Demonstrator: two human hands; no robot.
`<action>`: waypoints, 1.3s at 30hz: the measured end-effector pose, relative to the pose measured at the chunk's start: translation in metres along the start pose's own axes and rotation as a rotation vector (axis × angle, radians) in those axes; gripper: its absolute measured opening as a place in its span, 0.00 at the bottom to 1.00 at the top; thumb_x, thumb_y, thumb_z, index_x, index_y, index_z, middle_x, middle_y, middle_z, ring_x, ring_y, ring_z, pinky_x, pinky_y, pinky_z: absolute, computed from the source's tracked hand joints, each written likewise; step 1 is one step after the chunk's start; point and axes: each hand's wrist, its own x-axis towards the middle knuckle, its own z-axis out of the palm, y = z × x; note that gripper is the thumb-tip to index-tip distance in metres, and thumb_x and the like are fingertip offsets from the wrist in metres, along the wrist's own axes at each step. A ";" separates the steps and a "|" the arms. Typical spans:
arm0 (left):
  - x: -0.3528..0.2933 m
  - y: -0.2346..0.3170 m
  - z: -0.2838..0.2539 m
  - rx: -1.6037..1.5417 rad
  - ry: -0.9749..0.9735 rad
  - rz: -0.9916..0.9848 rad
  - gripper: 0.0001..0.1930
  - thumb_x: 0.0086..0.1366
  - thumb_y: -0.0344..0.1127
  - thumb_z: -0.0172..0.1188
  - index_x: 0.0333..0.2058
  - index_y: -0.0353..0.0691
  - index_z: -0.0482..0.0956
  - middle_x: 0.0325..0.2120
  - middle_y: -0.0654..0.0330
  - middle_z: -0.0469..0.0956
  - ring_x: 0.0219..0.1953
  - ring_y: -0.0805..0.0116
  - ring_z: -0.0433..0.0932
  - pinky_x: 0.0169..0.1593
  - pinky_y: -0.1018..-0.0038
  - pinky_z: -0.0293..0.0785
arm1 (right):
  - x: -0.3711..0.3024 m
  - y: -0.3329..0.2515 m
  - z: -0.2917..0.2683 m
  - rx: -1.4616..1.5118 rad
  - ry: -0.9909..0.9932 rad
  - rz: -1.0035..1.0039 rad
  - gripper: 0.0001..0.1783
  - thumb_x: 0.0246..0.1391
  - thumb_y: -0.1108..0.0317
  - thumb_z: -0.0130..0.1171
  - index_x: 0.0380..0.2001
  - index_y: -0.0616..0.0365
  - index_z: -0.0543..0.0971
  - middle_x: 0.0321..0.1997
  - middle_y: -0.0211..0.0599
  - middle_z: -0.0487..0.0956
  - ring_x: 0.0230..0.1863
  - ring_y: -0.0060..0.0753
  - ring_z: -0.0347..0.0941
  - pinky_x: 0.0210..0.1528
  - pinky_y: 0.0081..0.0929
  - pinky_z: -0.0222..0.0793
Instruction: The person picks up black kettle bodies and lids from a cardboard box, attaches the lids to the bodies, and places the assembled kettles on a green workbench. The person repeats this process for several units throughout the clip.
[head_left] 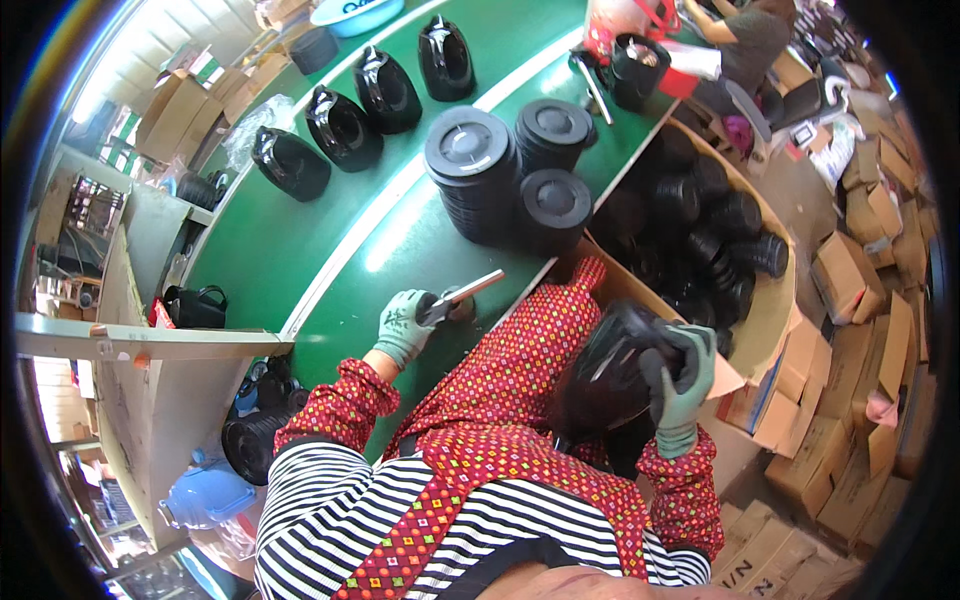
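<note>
My left hand (404,328), in a green glove with dark fingertips, rests over the near part of the green table. Its fingers are closed on a hand tool (474,287) with a dark grip and a pale straight bar; its exact kind is unclear. On my lap, a glossy black kettle body (605,372) lies tilted against my patterned apron. My right hand (685,385), gloved alike, grips its right side with curled fingers. Stacks of round black lids or bases (470,150) stand on the table beyond my hands.
Several glossy black kettle bodies (388,92) stand along the table's far side. Right of me, a large carton (775,320) holds many black ribbed parts (690,200). A dark container (638,70) and another person (752,40) are at the far right. Flattened cartons (850,400) cover the right floor.
</note>
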 end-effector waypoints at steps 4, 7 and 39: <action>0.003 0.058 -0.029 -0.263 0.092 0.180 0.44 0.57 0.47 0.78 0.68 0.39 0.68 0.63 0.44 0.71 0.65 0.43 0.72 0.67 0.53 0.70 | 0.027 0.011 -0.008 0.041 0.158 0.046 0.16 0.65 0.67 0.60 0.51 0.65 0.81 0.50 0.42 0.80 0.52 0.37 0.77 0.57 0.36 0.74; -0.009 0.107 -0.080 -0.819 -0.208 0.293 0.52 0.52 0.39 0.84 0.73 0.39 0.63 0.75 0.43 0.56 0.72 0.49 0.67 0.71 0.57 0.69 | 0.039 0.009 0.024 0.801 0.001 0.427 0.27 0.74 0.50 0.54 0.60 0.64 0.78 0.58 0.43 0.81 0.56 0.38 0.78 0.61 0.39 0.75; 0.155 -0.180 -0.083 -0.674 0.892 -0.772 0.43 0.56 0.64 0.76 0.57 0.35 0.74 0.56 0.41 0.75 0.59 0.46 0.75 0.63 0.58 0.71 | -0.009 0.046 0.154 0.055 -0.433 0.014 0.18 0.71 0.72 0.56 0.60 0.67 0.77 0.62 0.47 0.80 0.59 0.39 0.78 0.60 0.33 0.77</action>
